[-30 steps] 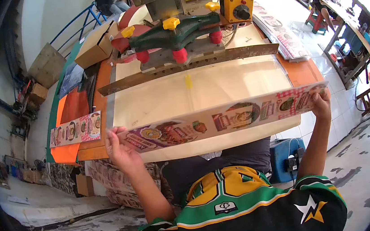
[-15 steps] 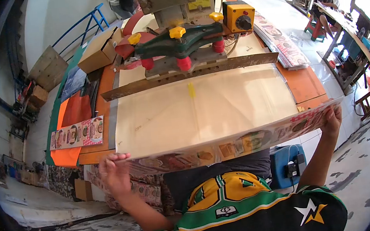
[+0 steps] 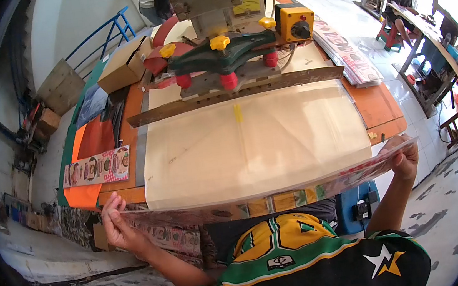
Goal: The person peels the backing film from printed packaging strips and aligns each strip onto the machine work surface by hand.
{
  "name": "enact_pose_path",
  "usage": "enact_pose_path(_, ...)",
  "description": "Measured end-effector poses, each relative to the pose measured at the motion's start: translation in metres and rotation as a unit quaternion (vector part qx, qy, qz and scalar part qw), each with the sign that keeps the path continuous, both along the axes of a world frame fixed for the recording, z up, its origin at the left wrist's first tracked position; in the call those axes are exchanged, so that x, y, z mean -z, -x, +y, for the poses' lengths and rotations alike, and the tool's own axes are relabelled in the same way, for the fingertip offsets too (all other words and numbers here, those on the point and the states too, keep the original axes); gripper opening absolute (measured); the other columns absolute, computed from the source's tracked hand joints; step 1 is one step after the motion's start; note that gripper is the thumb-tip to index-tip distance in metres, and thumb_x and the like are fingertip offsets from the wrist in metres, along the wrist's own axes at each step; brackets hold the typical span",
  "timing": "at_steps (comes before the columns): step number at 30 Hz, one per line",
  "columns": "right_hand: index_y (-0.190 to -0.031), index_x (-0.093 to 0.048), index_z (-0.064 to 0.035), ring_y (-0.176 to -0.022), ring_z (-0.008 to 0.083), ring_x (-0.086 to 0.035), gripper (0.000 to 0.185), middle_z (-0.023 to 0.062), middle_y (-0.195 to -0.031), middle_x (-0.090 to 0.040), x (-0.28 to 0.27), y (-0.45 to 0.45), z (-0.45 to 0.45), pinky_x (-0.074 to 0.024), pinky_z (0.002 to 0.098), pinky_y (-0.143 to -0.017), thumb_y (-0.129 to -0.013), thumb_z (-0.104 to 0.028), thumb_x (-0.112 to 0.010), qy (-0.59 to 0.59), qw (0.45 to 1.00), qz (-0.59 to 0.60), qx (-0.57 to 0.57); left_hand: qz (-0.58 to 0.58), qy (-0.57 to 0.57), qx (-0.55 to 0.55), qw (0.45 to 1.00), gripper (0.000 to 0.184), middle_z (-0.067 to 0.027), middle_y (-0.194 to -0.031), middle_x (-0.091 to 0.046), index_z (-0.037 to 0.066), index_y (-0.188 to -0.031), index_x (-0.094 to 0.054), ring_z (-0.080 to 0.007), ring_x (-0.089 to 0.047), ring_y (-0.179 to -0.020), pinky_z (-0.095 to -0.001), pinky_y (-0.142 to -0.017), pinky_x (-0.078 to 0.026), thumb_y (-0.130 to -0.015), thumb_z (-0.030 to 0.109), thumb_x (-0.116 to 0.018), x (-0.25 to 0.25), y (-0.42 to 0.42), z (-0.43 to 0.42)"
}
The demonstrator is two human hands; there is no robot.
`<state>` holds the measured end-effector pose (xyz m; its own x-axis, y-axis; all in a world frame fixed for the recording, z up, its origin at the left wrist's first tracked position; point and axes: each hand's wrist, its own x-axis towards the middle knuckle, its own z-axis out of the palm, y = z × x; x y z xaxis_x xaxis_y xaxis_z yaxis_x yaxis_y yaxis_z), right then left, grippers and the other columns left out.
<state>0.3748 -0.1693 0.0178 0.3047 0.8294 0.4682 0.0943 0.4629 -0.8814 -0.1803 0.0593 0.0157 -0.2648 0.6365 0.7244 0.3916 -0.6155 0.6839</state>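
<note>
Firstly, we hold a long printed sheet (image 3: pixel 269 203) by both ends, fingers of left hand (image 3: pixel 121 226) and right hand (image 3: pixel 404 160) bent around it, along the near edge of a pale board (image 3: pixel 257 145). Behind, we see a metal bar (image 3: pixel 300 79), then a green machine (image 3: pixel 226 59).

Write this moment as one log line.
printed strip: along near edge of cream sheet | left hand: at left end | right hand: holding right end

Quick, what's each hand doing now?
Left hand: at one end of the long, glossy, multicoloured printed strip; grip unclear.
Right hand: closed, holding the other end.
</note>
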Motion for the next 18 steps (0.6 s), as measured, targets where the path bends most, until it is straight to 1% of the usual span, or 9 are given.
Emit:
enact_pose_path(3,-0.085,-0.068,0.0005,-0.071,0.0195,-0.07,0.034,0.0152,-0.081,-0.071,-0.004,0.011,0.004,-0.0567,0.0295,-0.063,-0.088,-0.032,-0.079,-0.042,0.997,-0.064,0.017,-0.086,0.042,0.001,0.995,0.036,-0.0153,-0.117,-0.067,-0.005,-0.11,-0.066,-0.02,-0.064,-0.099,-0.0347,-0.084,-0.055,-0.108,0.025,-0.045,0.003,0.009,-0.001)
enact_pose_path(5,-0.092,-0.072,0.0071,-0.066,0.0263,-0.074,0.044,0.0206,-0.081,-0.074,-0.025,0.024,0.013,-0.0572,0.0287,-0.058,-0.088,-0.037,-0.076,-0.048,0.986,-0.132,-0.084,-0.126,0.053,0.023,0.99,0.037,-0.0131,-0.115,-0.067,-0.003,-0.114,-0.064,-0.0187,-0.064,-0.096,-0.0326,-0.081,-0.055,-0.109,0.027,-0.044,0.005,0.011,-0.001)
enact_pose_path(6,-0.096,-0.072,0.0095,-0.072,0.0342,-0.076,0.038,0.0253,-0.084,-0.073,-0.034,0.035,0.022,-0.0614,0.0348,-0.061,-0.091,-0.028,-0.074,-0.06,0.979,-0.103,-0.163,-0.209,0.063,0.019,0.976,0.036,-0.0125,-0.114,-0.067,-0.002,-0.116,-0.063,-0.0186,-0.064,-0.096,-0.0316,-0.08,-0.055,-0.108,0.028,-0.045,0.005,0.009,0.001)
enact_pose_path(7,-0.096,-0.072,0.0095,-0.072,0.0342,-0.076,0.038,0.0253,-0.084,-0.073,-0.04,0.047,0.027,-0.0614,0.0348,-0.061,-0.091,-0.028,-0.074,-0.061,0.979,-0.104,-0.163,-0.289,0.072,0.015,0.954,0.035,-0.012,-0.113,-0.066,-0.002,-0.118,-0.062,-0.0186,-0.065,-0.095,-0.0306,-0.078,-0.055,-0.108,0.028,-0.047,0.006,0.008,0.002)
enact_pose_path(8,-0.097,-0.072,0.0105,-0.077,0.0369,-0.075,0.034,0.0267,-0.086,-0.073,-0.046,0.058,0.031,-0.0621,0.0386,-0.066,-0.092,-0.023,-0.072,-0.077,0.976,-0.084,-0.187,-0.29,0.071,0.016,0.954,0.035,-0.012,-0.113,-0.066,-0.002,-0.118,-0.062,-0.0186,-0.065,-0.095,-0.0306,-0.078,-0.055,-0.108,0.028,-0.047,0.011,0.013,0.005)
enact_pose_path(10,-0.098,-0.07,0.0125,-0.085,0.0417,-0.073,0.024,0.0276,-0.087,-0.073,-0.055,0.062,0.033,-0.062,0.0468,-0.074,-0.094,-0.01,-0.067,-0.098,0.965,-0.097,-0.222,-0.379,0.053,0.139,0.913,0.032,-0.0124,-0.115,-0.066,-0.001,-0.119,-0.06,-0.0204,-0.066,-0.101,-0.0308,-0.082,-0.058,-0.106,0.026,-0.052,0.032,0.033,0.016)
enact_pose_path(11,-0.098,-0.07,0.0125,-0.085,0.0417,-0.073,0.024,0.0276,-0.087,-0.073,-0.058,0.061,0.032,-0.062,0.0468,-0.074,-0.094,-0.01,-0.067,-0.099,0.965,-0.099,-0.221,-0.379,0.051,0.141,0.913,0.032,-0.0124,-0.115,-0.066,-0.001,-0.119,-0.06,-0.0204,-0.066,-0.101,-0.0308,-0.082,-0.058,-0.106,0.026,-0.052,0.042,0.041,0.02)
enact_pose_path(13,-0.098,-0.071,0.0117,-0.085,0.0408,-0.074,0.025,0.0271,-0.088,-0.073,-0.063,0.059,0.029,-0.0624,0.0453,-0.073,-0.093,-0.012,-0.068,-0.103,0.959,-0.149,-0.219,-0.498,0.063,0.267,0.823,0.029,-0.0141,-0.117,-0.066,-0.002,-0.12,-0.06,-0.0233,-0.065,-0.11,-0.0339,-0.091,-0.059,-0.105,0.022,-0.054,0.057,0.053,0.024)
enact_pose_path(18,-0.097,-0.072,0.0106,-0.082,0.0382,-0.074,0.027,0.026,-0.087,-0.073,-0.062,0.055,0.025,-0.0629,0.0429,-0.069,-0.095,-0.016,-0.067,-0.11,0.955,-0.178,-0.21,-0.59,0.056,0.26,0.763,0.027,-0.0147,-0.119,-0.066,-0.004,-0.122,-0.059,-0.026,-0.064,-0.113,-0.0367,-0.099,-0.058,-0.105,0.016,-0.051,0.08,0.064,0.031)
